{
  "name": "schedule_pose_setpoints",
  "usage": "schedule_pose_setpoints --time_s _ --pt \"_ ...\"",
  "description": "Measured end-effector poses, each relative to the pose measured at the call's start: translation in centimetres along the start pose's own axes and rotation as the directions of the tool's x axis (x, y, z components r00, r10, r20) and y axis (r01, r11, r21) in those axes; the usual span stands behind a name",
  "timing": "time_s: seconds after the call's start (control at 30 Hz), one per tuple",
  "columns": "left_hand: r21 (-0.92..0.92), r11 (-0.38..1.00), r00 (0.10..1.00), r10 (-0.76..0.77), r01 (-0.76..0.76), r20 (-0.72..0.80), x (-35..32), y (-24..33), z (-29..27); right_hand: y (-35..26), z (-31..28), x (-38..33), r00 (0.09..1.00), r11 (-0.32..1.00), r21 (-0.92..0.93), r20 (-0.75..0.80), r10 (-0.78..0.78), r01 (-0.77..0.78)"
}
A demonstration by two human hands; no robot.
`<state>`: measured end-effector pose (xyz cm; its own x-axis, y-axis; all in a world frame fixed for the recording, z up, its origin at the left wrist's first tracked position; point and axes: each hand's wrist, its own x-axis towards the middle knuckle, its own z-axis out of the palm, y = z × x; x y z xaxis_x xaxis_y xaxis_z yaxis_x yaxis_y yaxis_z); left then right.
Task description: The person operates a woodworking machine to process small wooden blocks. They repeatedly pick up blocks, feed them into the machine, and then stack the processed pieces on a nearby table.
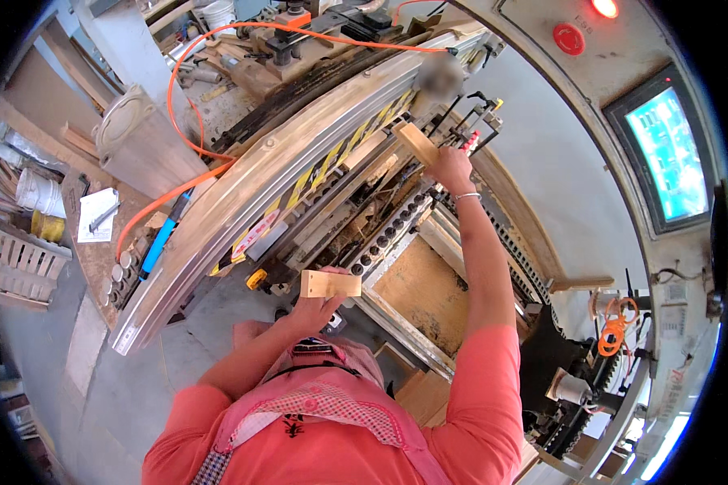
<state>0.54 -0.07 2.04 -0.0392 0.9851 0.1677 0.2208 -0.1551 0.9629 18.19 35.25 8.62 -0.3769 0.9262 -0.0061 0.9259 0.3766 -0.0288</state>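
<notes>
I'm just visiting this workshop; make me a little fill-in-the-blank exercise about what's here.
The left hand and right hand each hold a block made of ____.
A bracelet circles the ____ wrist.
The warning tape is striped yellow and ____.
The emergency-stop button near the lit screen is coloured ____.

Missing words: wood; right; black; red.

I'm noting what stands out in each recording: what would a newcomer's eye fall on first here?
Probably the glowing blue-green rectangular screen at the right and the bright orange flexible hose looping across the upper left. Near the middle, the left hand grips a short pale wooden block; farther up, the right hand holds a second pale wooden block.
</notes>
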Motion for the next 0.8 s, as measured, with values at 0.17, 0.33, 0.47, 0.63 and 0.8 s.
schedule_pose_setpoints --time_s 0.17,0.33,0.47,0.63,0.8 --pt "-0.021 0.997 0.994 -0.076 0.075 -0.081 -0.5 -0.7 0.6 0.8 3.4 3.5 0.997 0.998 0.024 -0.050 -0.061 0.062" --pt "0.061 0.996 0.996 -0.066 0.070 -0.062 -0.3 -0.3 0.6 0.7 2.8 3.9 0.999 0.999 0.025 0.022 -0.042 0.041" --pt "0.002 0.990 0.989 -0.141 0.141 -0.039 0.0 0.5 0.6 1.3 3.7 4.4 0.998 0.998 -0.003 -0.012 -0.055 0.055" --pt "0.109 0.987 0.993 -0.115 0.115 -0.011 0.0 0.4 0.2 0.4 2.2 2.7 0.996 0.998 0.042 -0.083 -0.045 0.049" --pt "-0.035 0.988 0.987 -0.153 0.151 -0.040 0.2 0.9 0.6 1.3 2.9 2.5 0.986 0.996 0.021 -0.140 -0.086 0.090"
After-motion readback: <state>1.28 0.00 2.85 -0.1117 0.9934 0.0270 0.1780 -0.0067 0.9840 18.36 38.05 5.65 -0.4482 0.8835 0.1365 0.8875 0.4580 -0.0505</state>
